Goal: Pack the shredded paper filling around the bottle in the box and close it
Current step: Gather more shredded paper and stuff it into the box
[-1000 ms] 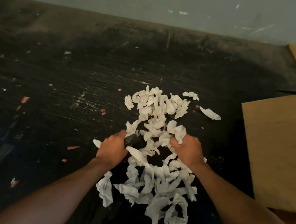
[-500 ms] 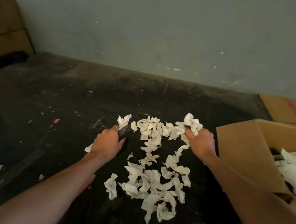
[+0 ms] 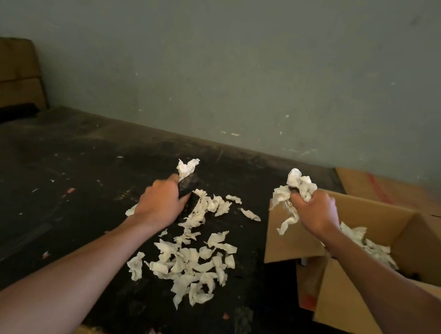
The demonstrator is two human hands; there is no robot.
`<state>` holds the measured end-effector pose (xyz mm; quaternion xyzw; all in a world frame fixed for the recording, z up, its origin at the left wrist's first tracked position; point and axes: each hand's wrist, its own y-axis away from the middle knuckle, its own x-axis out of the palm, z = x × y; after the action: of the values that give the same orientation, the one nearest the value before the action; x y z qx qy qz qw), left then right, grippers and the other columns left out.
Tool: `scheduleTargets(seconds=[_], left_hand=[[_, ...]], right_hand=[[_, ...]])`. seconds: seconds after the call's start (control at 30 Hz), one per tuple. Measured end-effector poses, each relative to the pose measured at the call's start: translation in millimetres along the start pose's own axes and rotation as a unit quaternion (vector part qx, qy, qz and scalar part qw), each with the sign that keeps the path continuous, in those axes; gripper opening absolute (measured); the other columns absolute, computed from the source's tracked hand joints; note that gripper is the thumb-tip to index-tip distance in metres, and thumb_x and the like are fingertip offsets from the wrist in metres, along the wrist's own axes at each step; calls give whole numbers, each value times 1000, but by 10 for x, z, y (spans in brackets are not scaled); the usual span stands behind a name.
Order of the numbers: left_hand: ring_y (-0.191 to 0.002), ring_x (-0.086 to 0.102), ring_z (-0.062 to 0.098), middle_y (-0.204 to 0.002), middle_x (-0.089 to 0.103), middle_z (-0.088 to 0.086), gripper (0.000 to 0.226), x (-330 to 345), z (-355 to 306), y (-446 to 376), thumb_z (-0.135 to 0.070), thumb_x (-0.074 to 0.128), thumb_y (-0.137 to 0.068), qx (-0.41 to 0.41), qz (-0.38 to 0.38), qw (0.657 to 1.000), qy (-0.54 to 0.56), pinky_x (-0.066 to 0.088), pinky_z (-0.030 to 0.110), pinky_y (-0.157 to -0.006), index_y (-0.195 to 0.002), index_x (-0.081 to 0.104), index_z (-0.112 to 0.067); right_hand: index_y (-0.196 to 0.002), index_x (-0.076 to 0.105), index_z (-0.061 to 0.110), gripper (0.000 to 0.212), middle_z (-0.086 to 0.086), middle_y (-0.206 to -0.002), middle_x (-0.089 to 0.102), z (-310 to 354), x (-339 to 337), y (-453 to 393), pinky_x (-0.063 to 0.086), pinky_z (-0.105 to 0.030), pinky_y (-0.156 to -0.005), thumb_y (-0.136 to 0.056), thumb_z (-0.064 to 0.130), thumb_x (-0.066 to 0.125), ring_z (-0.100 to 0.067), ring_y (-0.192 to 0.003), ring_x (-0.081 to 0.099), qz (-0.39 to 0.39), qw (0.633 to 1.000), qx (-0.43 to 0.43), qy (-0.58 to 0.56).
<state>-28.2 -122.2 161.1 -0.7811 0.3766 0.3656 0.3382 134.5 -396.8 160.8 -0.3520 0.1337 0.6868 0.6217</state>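
- Half a second ago our right hand (image 3: 314, 215) was closed on a clump at the far edge of the loose pile, short of the box (image 3: 360, 298). Now it is over the box's near-left flap, fist clenched round a wad of shredded paper (image 3: 294, 191), with strips trailing below it.
- Our left hand (image 3: 160, 205) has barely shifted. It sits left of the box, at the far-left edge of the pile (image 3: 193, 260), curled round a dark object (image 3: 188, 185) with a tuft of paper poking out above. We cannot tell what that object is.
- The pile left of the box looks thinner at its far end, where the wad came from.
- Inside the box some filling (image 3: 371, 245) already lies beyond our right forearm. We cannot make out the bottle; only a dark patch shows among the paper.
- We judge this handful is about to go in. Plenty of paper remains outside the box and the flaps stand open, so closing is some way off.
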Motion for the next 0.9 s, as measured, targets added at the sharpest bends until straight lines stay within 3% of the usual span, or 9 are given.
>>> scheduleTargets(seconds=[0.1, 0.27, 0.53, 0.6, 0.8, 0.9], left_hand=[[-73, 65, 21, -83, 63, 2, 23, 141, -334, -6, -36, 57, -95, 24, 3, 1000, 8, 57, 39, -71, -106, 56, -17], [-76, 69, 25, -86, 66, 4, 26, 519, -901, -139, -40, 57, -94, 52, 30, 997, 52, 60, 45, -72, -108, 57, -19], [-84, 68, 26, -89, 66, 5, 36, 1448, -2282, -469, -55, 50, -92, 86, 37, 990, 106, 59, 45, -75, -99, 60, -21], [-88, 67, 28, -92, 66, 5, 41, 1752, -2633, -582, -59, 47, -89, 77, 51, 988, 126, 58, 46, -79, -100, 60, -22], [-92, 63, 29, -95, 63, 5, 31, 2596, -3289, -718, -44, 51, -97, 57, 105, 988, 98, 53, 39, -80, -110, 57, -16], [-124, 50, 34, -126, 57, 13, 47, 2924, -3265, -747, -41, 57, -94, 48, 137, 988, 60, 40, 49, -106, -132, 44, -16]], right_hand=[[-63, 60, 15, 30, -4, -62, 62, -208, -351, 29, 43, -30, -54, -85, 35, 62, -21, -59, 58, -22, 999, 19, 17], [-64, 57, 15, 28, -2, -60, 60, -657, -910, -4, 36, -27, -47, -85, 34, 60, -17, -54, 53, -48, 998, 31, 34], [-68, 59, 13, 28, -2, -63, 63, -1623, -1686, -347, 39, -27, -47, -87, 34, 63, -17, -55, 56, -65, 995, 47, 61], [-67, 60, 15, 29, -2, -64, 65, -1917, -1802, -514, 44, -30, -49, -87, 36, 63, -16, -57, 59, -54, 995, 45, 72], [-78, 61, 23, 27, 4, -74, 65, -2603, -1807, -1070, 52, -33, -57, -86, 48, 59, -17, -65, 64, 28, 994, 44, 94], [-93, 66, 22, 27, 6, -80, 69, -2786, -1684, -1274, 52, -29, -59, -91, 48, 57, -12, -69, 65, 103, 987, 33, 115]])
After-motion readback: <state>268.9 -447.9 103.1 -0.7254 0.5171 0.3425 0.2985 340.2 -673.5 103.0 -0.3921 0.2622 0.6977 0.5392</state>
